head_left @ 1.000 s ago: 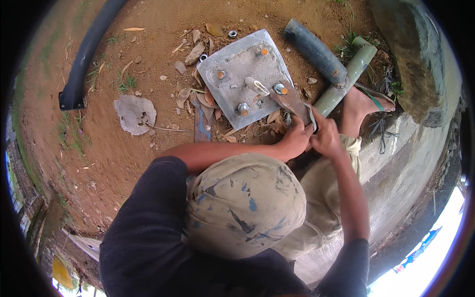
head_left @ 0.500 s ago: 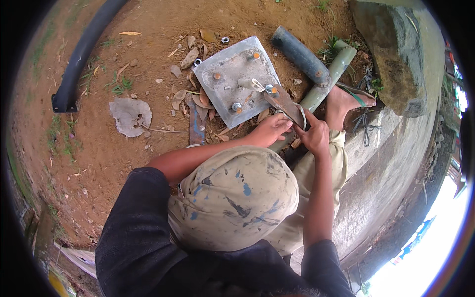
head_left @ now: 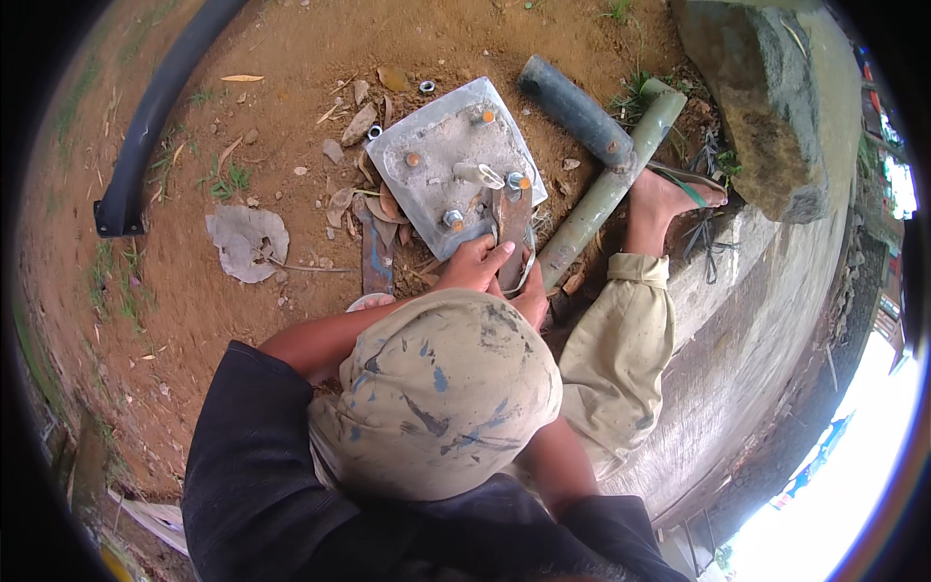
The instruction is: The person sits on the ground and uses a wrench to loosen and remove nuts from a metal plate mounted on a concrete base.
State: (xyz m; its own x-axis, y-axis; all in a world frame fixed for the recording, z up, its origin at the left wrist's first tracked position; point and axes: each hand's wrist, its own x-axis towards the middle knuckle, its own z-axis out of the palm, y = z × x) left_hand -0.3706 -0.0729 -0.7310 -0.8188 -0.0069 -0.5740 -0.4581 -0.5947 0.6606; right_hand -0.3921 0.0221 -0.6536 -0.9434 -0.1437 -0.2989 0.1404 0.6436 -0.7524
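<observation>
A rusty flat bar (head_left: 513, 228) reaches over the lower right edge of a square grey slab (head_left: 456, 136), its far end at a nut-topped bolt (head_left: 519, 181). The left hand (head_left: 472, 265) grips its left side, thumb against it, and the partly hidden right hand (head_left: 530, 299) grips its right; beyond lie joined green (head_left: 606, 199) and dark pipes (head_left: 574, 107) on bare soil (head_left: 320, 44).

Outdoors, apparently a small construction spot on open ground.
Evidence: bare reddish-brown soil (head_left: 208, 320) with green grass tufts (head_left: 231, 182) and a large grey dry leaf (head_left: 247, 241); big grey-brown rock (head_left: 756, 107) beside grey concrete ledge (head_left: 718, 388); square grey concrete base (head_left: 433, 186) with upright metal bolts (head_left: 453, 220); pale-green round pipe (head_left: 606, 204); bright daylight.
</observation>
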